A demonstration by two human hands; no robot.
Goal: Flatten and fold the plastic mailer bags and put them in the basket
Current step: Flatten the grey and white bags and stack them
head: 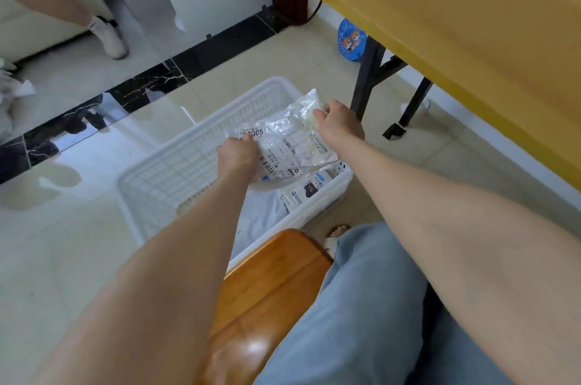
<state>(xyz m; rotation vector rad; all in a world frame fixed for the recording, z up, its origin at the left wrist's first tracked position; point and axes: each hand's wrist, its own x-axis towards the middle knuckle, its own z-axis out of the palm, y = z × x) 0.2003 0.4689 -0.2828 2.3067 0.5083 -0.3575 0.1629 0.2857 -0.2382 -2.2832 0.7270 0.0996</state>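
A folded clear plastic mailer bag (283,142) with printed labels and barcodes hangs over the white slatted basket (176,164) on the floor. My left hand (236,155) pinches its near left edge. My right hand (338,122) grips its far right corner. Inside the basket, under the held bag, lie other folded mailer bags (276,211), white and grey with labels.
A yellow wooden table (456,38) with black legs (366,79) stands to the right. A brown wooden seat edge (270,290) and my jeans-clad leg lie below the basket. Another person's leg and white shoe (110,38) stand at the upper left. A blue round fan (350,38) leans by the wall.
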